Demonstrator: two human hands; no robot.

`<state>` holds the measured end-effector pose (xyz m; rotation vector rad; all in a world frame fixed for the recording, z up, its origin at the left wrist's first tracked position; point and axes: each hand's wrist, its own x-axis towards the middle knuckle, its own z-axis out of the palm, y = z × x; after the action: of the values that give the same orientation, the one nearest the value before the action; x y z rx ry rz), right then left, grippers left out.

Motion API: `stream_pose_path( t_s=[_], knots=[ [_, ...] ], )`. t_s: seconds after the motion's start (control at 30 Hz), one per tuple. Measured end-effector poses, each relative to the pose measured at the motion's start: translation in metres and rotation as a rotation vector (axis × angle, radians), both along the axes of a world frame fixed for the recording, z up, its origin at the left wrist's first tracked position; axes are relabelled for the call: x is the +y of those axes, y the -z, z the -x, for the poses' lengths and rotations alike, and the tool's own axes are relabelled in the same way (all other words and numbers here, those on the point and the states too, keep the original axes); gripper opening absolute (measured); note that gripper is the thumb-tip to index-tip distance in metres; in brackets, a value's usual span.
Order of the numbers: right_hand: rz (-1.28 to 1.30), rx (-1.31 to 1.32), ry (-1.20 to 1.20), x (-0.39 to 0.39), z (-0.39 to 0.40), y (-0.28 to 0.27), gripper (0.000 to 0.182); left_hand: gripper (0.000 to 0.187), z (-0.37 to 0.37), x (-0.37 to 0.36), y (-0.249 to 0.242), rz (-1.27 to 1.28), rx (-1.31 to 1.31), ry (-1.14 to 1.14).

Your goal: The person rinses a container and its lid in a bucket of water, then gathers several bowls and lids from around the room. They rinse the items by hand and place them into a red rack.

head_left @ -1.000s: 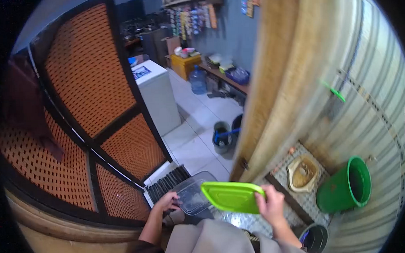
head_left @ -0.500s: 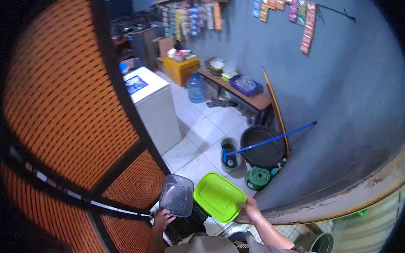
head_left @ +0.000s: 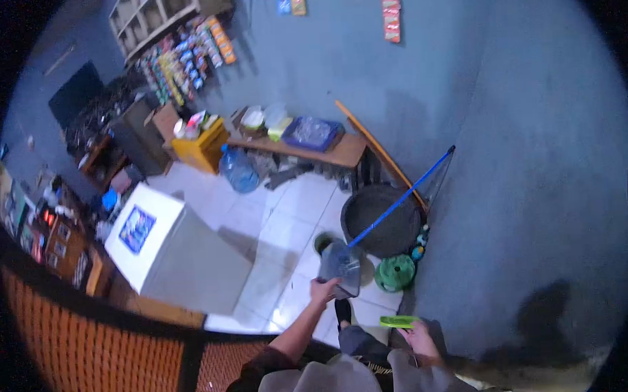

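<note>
My left hand [head_left: 325, 290] grips the near edge of a clear plastic food container [head_left: 338, 268], held out ahead of me. Behind the container, a bucket [head_left: 323, 243] on the floor is partly hidden. The fingers of my right hand [head_left: 418, 339] are closed on a bright green lid [head_left: 398, 321], seen nearly edge-on close to my body. A green ribbed object [head_left: 395, 273] stands on the floor beyond the lid. Container and lid are apart from each other.
A blue-handled pole [head_left: 404, 205] leans across a large black tub [head_left: 373, 218]. A white chest-like box [head_left: 192, 259] stands to the left. Farther back are a low bench [head_left: 343, 150] and a water jug [head_left: 238, 169]. An orange woven partition [head_left: 97, 338] borders the near left.
I have moved forward past the partition, and the view has turned. The container is now ahead of me over the bucket. The lid has tipped from face-up to nearly edge-on.
</note>
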<state>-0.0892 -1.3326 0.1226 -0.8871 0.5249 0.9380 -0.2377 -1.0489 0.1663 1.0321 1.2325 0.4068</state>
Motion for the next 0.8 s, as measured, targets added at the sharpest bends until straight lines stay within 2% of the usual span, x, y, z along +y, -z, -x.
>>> stream_pose_path(
  t_s=[0.03,0.07,0.1,0.13,0.17,0.2,0.23,0.3,0.43,0.5,0.53,0.6,0.63,0.7,0.73,0.8],
  knots=[
    [-0.031,-0.005,0.023,0.03,-0.017,-0.001,0.028,0.063,-0.044,0.025,-0.004,-0.228,0.157,0.061],
    [0.048,-0.021,0.086,0.064,-0.036,-0.006,0.026,0.066,-0.081,0.028,-0.063,-0.463,0.161,0.059],
    [0.127,-0.034,0.145,0.1,-0.054,-0.01,0.025,0.066,-0.116,0.05,-0.068,-0.774,0.258,0.144],
    [-0.073,-0.078,0.165,0.127,-0.091,0.005,0.026,0.066,-0.143,0.066,-0.095,-0.723,0.163,0.243],
    [-0.259,-0.111,0.181,0.149,-0.118,0.029,0.028,0.067,-0.163,0.081,-0.118,-0.774,0.101,0.338],
    [-0.107,-0.114,0.266,0.175,-0.124,-0.009,0.029,0.069,-0.186,0.092,-0.135,-0.937,0.185,0.401],
    [0.06,-0.129,0.347,0.2,-0.132,-0.064,0.03,0.069,-0.2,0.109,-0.134,-0.919,0.19,0.397],
    [0.081,-0.185,0.384,0.226,-0.153,-0.082,0.03,0.073,-0.215,0.132,-0.121,-1.289,0.034,0.448],
    [0.217,-0.145,0.465,0.269,-0.174,-0.095,0.032,0.072,-0.194,0.177,-0.13,-1.223,0.046,0.354],
    [0.079,-0.196,0.432,0.299,-0.167,-0.148,0.033,0.07,-0.174,0.202,-0.134,-0.713,-0.089,0.168],
    [0.109,-0.193,0.417,0.312,-0.171,-0.156,0.033,0.073,-0.162,0.22,-0.134,-0.657,-0.043,0.07],
    [-0.016,-0.23,0.298,0.345,-0.171,-0.167,0.03,0.063,-0.134,0.263,-0.108,-0.694,-0.184,-0.113],
    [-0.019,-0.229,0.288,0.364,-0.166,-0.171,0.03,0.062,-0.113,0.287,-0.111,-0.321,-0.305,-0.071],
    [-0.032,-0.338,0.04,0.408,-0.152,-0.184,0.031,0.064,-0.076,0.319,-0.129,-0.095,-0.501,-0.189],
    [-0.037,-0.463,-0.088,0.432,-0.131,-0.206,0.032,0.064,-0.061,0.338,-0.133,-0.079,-0.528,-0.196],
    [-0.075,-0.504,-0.245,0.48,-0.105,-0.214,0.04,0.066,-0.031,0.373,-0.143,-0.055,-0.582,-0.193]
  ],
)
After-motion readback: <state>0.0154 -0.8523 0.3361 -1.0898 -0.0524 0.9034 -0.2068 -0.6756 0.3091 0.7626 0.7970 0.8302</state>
